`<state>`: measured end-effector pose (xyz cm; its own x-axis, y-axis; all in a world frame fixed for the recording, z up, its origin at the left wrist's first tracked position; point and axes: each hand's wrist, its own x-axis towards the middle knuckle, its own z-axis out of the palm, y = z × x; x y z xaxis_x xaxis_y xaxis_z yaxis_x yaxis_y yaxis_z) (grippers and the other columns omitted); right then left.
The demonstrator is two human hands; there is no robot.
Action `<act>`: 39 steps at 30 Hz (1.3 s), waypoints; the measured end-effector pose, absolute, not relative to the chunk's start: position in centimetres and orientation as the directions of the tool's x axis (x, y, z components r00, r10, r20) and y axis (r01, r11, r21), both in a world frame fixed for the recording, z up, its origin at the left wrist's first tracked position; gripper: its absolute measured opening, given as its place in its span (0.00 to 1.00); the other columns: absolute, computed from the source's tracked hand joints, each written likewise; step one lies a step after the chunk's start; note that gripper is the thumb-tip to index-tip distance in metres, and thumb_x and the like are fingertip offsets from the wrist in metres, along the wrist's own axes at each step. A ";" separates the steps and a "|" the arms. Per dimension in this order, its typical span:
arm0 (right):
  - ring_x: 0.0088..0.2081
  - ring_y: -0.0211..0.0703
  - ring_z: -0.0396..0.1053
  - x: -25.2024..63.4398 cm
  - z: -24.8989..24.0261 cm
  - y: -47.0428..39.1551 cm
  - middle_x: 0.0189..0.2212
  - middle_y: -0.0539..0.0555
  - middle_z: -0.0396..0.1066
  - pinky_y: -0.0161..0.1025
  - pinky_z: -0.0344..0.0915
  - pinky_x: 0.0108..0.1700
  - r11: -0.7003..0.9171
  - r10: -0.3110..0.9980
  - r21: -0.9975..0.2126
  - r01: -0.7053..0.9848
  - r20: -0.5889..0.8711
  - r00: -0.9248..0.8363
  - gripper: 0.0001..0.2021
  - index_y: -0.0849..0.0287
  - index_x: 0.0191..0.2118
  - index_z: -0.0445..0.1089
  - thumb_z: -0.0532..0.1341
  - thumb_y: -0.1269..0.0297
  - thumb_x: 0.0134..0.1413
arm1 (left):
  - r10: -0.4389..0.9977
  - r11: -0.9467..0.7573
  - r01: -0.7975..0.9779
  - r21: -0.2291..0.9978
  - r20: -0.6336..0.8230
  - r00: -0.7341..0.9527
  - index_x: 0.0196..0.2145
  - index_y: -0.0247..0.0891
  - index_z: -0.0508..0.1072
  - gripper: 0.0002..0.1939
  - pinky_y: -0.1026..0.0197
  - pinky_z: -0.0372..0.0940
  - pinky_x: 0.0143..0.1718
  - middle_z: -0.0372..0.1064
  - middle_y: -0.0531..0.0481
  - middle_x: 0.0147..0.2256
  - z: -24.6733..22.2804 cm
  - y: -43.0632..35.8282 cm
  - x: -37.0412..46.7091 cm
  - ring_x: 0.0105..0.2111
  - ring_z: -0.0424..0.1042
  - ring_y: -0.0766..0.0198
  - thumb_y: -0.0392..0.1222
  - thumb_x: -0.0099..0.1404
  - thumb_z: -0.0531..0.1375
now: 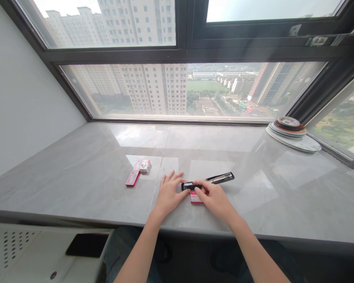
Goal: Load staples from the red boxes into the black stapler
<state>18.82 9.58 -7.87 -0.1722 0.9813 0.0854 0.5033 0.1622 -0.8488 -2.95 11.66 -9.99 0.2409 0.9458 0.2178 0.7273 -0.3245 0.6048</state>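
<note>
A black stapler [222,178] lies folded wide open on the grey countertop, its metal staple channel facing up. My left hand [170,194] pinches the stapler's left end between thumb and forefinger, the other fingers spread over the counter. At the stapler's middle, my right hand [214,199] is closed, forefinger on the far side and thumb on the near side. Whether loose staples are between those fingers is hidden. Just below the stapler sits a small red-and-white box [196,197], partly covered by my right hand.
Further left are small boxes: a red one [132,179] and a white-and-pink one [145,166]. A stack of round plates or coasters [293,135] stands in the right back corner by the window. A dark phone-like slab [87,245] lies on a white surface [29,259] below the counter's front edge.
</note>
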 end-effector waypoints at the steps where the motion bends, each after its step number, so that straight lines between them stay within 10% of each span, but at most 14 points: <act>1: 0.25 0.40 0.63 19.5 -8.3 9.4 0.22 0.48 0.66 0.36 0.58 0.30 0.104 0.990 -0.885 0.454 0.049 -0.132 0.18 0.55 0.47 0.76 0.59 0.49 0.63 | 0.947 -0.322 0.728 0.605 0.214 0.240 0.47 0.54 0.76 0.11 0.39 0.38 0.73 0.63 0.60 0.66 -10.0 11.7 -2.9 0.72 0.48 0.53 0.50 0.67 0.65; 7: 0.14 0.33 0.53 24.9 -9.6 10.2 0.23 0.46 0.67 0.32 0.43 0.16 -0.357 0.934 -0.916 0.184 -0.348 0.081 0.29 0.55 0.53 0.67 0.61 0.36 0.56 | 0.949 -0.314 0.726 0.612 0.207 0.237 0.46 0.53 0.77 0.10 0.39 0.38 0.73 0.63 0.59 0.66 -9.9 11.8 -2.9 0.72 0.49 0.51 0.50 0.67 0.64; 14: 0.28 0.37 0.60 23.2 -6.7 13.7 0.29 0.48 0.68 0.36 0.56 0.30 0.125 0.984 -0.942 0.311 0.078 -0.160 0.23 0.53 0.53 0.74 0.66 0.45 0.57 | 0.953 -0.304 0.728 0.614 0.198 0.231 0.47 0.54 0.77 0.11 0.38 0.38 0.72 0.64 0.59 0.65 -10.0 11.9 -2.9 0.72 0.49 0.50 0.50 0.66 0.65; 21: 0.25 0.37 0.61 20.2 -5.9 13.9 0.22 0.44 0.62 0.36 0.51 0.30 0.311 0.931 -0.689 0.655 0.082 -0.356 0.10 0.51 0.44 0.77 0.65 0.60 0.56 | 0.949 -0.315 0.736 0.599 0.210 0.235 0.47 0.53 0.76 0.11 0.39 0.39 0.72 0.64 0.57 0.65 -10.4 12.0 -3.0 0.72 0.49 0.50 0.50 0.66 0.65; 27: 0.29 0.41 0.66 21.3 -5.7 13.3 0.26 0.48 0.69 0.37 0.56 0.34 0.281 0.954 -0.653 0.703 0.112 -0.277 0.14 0.52 0.49 0.77 0.61 0.57 0.60 | 0.925 -0.362 0.684 0.634 0.334 0.180 0.61 0.49 0.67 0.24 0.45 0.54 0.68 0.60 0.48 0.66 -8.7 10.5 -2.6 0.68 0.56 0.53 0.36 0.69 0.57; 31: 0.33 0.45 0.68 23.1 -7.1 13.7 0.27 0.49 0.69 0.38 0.58 0.35 0.093 0.992 -0.652 0.753 0.128 -0.011 0.15 0.54 0.44 0.76 0.65 0.52 0.55 | 0.784 -0.599 0.569 0.563 0.270 0.559 0.58 0.57 0.73 0.38 0.46 0.59 0.66 0.67 0.56 0.62 -7.1 8.9 -0.5 0.65 0.60 0.56 0.21 0.60 0.48; 34: 0.27 0.42 0.65 24.3 -8.3 13.5 0.23 0.45 0.62 0.37 0.57 0.31 0.004 0.993 -0.711 0.703 0.084 0.079 0.18 0.55 0.44 0.74 0.64 0.46 0.56 | 0.682 -0.674 0.515 0.530 0.179 0.709 0.60 0.60 0.71 0.42 0.45 0.59 0.66 0.64 0.61 0.65 -6.6 8.5 -0.1 0.66 0.59 0.54 0.20 0.56 0.49; 39: 0.26 0.42 0.63 23.7 -9.2 11.2 0.22 0.45 0.60 0.37 0.55 0.29 -0.035 0.995 -0.779 0.626 0.032 0.095 0.25 0.56 0.49 0.74 0.58 0.39 0.62 | 0.858 -0.480 0.693 0.538 0.127 0.497 0.68 0.57 0.63 0.39 0.44 0.59 0.65 0.64 0.51 0.64 -6.5 9.7 -3.9 0.64 0.61 0.50 0.31 0.61 0.57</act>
<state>23.70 11.19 -9.23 0.0954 0.9949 0.0323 0.6257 -0.0347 -0.7793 -3.92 9.73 -6.45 0.4969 0.8585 0.1268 0.6926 -0.4803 0.5381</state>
